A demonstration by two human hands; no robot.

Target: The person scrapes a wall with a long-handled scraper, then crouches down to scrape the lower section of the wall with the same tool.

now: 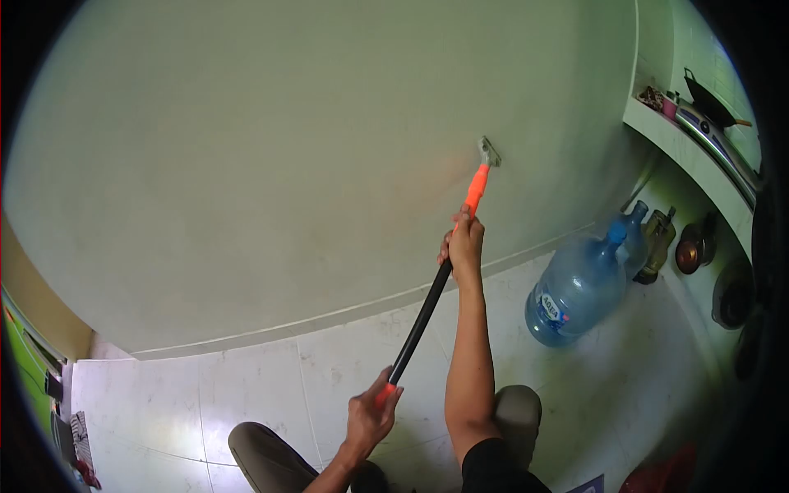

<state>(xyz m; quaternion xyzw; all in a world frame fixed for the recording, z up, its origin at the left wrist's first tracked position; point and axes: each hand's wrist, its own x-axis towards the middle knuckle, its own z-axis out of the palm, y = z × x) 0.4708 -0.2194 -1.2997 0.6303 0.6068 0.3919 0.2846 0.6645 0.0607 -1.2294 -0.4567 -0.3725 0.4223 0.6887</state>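
A long-handled scraper [426, 316] with a black shaft, orange grip sections and a small metal head slants up across the view. Its head [490, 153] is against or very close to the pale wall [312, 164]; contact is hard to judge. My right hand [466, 244] is wrapped round the upper shaft, just below the orange neck. Lower down, my left hand [370, 421] grips the orange end of the handle.
Blue water jugs [579, 287] stand on the tiled floor [255, 394] at right. Pots [695, 246] sit under a white counter [690, 148] carrying a stove [715, 144] and a wok [708, 99]. A red object [662, 472] is at lower right.
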